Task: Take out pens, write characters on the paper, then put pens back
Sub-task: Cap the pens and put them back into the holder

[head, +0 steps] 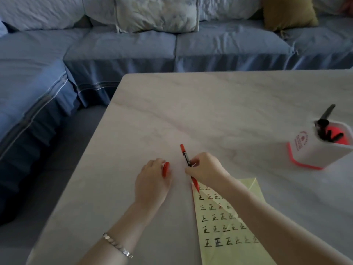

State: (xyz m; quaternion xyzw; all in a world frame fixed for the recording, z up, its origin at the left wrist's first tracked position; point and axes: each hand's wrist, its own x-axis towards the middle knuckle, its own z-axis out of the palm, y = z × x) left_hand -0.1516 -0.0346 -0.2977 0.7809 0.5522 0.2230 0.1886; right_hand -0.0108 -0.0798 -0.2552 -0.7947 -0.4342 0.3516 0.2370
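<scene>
My right hand [205, 169] grips a red pen [185, 154]. Its back end points away from me and its tip rests at the top left corner of the yellow paper [229, 222]. The paper lies under my right forearm and bears rows of handwritten characters. My left hand [151, 183] rests on the table just left of the pen, fingers curled on the red pen cap [165, 169]. A white pen holder [317, 148] with a red base stands at the far right, with several dark pens in it.
The marble table [210, 111] stretches ahead of my hands. A blue sofa [133, 54] wraps around the table's far and left sides, with a pale cushion [156, 14] and an olive cushion [288, 12] on it.
</scene>
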